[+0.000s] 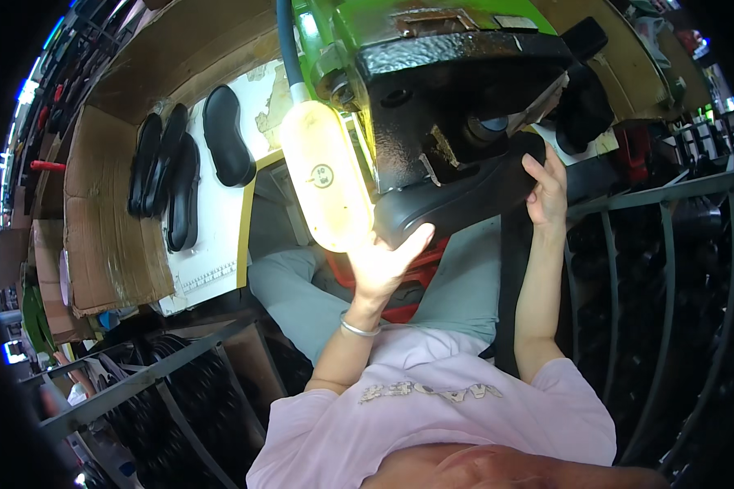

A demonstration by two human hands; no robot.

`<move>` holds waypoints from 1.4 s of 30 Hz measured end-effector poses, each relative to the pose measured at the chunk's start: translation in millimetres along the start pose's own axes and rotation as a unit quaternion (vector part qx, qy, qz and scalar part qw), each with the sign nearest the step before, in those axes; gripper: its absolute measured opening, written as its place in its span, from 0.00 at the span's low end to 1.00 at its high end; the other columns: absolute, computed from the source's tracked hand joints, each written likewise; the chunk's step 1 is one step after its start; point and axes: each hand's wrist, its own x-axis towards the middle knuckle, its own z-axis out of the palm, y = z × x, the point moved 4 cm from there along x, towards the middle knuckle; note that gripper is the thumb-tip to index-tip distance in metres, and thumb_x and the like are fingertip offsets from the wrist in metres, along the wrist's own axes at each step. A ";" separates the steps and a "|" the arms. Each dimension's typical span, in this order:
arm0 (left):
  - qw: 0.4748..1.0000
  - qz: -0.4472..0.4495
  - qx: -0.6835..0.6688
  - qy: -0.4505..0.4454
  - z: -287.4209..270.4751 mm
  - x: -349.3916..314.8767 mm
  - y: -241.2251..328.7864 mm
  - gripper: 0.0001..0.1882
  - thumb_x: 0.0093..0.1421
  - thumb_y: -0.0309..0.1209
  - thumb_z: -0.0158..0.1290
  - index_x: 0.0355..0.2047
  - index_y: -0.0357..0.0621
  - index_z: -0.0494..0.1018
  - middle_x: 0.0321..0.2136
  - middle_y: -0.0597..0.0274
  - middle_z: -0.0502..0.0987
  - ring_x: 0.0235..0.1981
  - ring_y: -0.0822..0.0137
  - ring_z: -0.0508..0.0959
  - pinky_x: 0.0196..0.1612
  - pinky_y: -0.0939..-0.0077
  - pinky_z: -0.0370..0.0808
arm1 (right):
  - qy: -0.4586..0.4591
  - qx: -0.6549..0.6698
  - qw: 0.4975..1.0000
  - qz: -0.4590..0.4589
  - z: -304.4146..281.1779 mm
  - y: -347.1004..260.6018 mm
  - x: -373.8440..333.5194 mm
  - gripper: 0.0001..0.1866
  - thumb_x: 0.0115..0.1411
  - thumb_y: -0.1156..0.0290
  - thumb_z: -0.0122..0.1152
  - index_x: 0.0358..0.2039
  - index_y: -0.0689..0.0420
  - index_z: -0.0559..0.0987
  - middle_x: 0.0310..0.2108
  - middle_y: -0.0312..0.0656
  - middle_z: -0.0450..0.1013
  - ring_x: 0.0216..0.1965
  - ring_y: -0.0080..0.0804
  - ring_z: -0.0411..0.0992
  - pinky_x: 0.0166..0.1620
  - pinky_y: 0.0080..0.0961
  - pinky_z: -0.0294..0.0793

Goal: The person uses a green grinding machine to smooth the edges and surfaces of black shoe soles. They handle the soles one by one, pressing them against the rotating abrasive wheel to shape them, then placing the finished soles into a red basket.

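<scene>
Grip of two hands, head view: left hand (pixel 381 267) and right hand (pixel 549 191) hold opposite ends of one black sole (pixel 457 198) beside one green-and-black machine (pixel 465 73) and one lit lamp (pixel 328 183), at least four similar soles (pixel 227 138) lying on the counter (pixel 212 232) leftward.

1. Gripping a black shoe sole (pixel 465 196) at two o'clock, with the left hand (pixel 382 267) at its eight-o'clock end and the right hand (pixel 548 189) at its two-o'clock end.
2. Held close to a green-and-black machine (pixel 457 90), toward one o'clock.
3. Lit by a glowing yellow lamp (pixel 328 196) at eleven o'clock.
4. Showing four more black soles (pixel 228 134) at ten o'clock, near cardboard (pixel 110 236).
5. Flanked by metal railings (pixel 665 193) at three and eight o'clock.
</scene>
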 end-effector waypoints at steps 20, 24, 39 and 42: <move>0.999 0.038 0.016 0.025 -20.9 3.1 -14.6 0.21 0.49 0.18 0.64 0.44 0.32 0.72 0.36 0.59 0.78 0.36 0.72 0.77 0.43 0.77 0.75 | -0.044 -0.017 0.997 -0.058 22.7 -22.5 22.7 0.19 0.55 0.75 0.66 0.47 0.61 0.71 0.34 0.36 0.76 0.24 0.13 0.73 0.13 0.06 0.57; 0.995 0.058 0.063 0.047 -37.6 -4.2 -1.3 0.23 0.47 0.19 0.64 0.44 0.32 0.71 0.37 0.59 0.78 0.37 0.71 0.77 0.45 0.76 0.74 | -0.056 -0.010 0.998 -0.036 38.8 -14.4 16.5 0.21 0.54 0.73 0.68 0.47 0.61 0.71 0.34 0.36 0.76 0.24 0.14 0.73 0.12 0.06 0.56; 0.996 0.025 0.031 0.084 -66.7 -7.2 33.4 0.20 0.43 0.22 0.65 0.38 0.36 0.71 0.32 0.65 0.76 0.32 0.76 0.74 0.39 0.82 0.71 | -0.048 0.011 0.999 -0.023 57.8 -2.0 -22.2 0.22 0.53 0.72 0.70 0.45 0.61 0.69 0.33 0.37 0.73 0.23 0.13 0.69 0.14 0.07 0.60; 0.996 0.027 0.029 0.080 -68.7 -3.4 38.7 0.18 0.43 0.23 0.64 0.36 0.37 0.72 0.31 0.66 0.75 0.32 0.77 0.73 0.39 0.83 0.70 | -0.057 0.021 0.998 -0.016 58.3 3.6 -22.2 0.20 0.54 0.73 0.69 0.43 0.60 0.69 0.31 0.37 0.74 0.20 0.13 0.68 0.13 0.07 0.57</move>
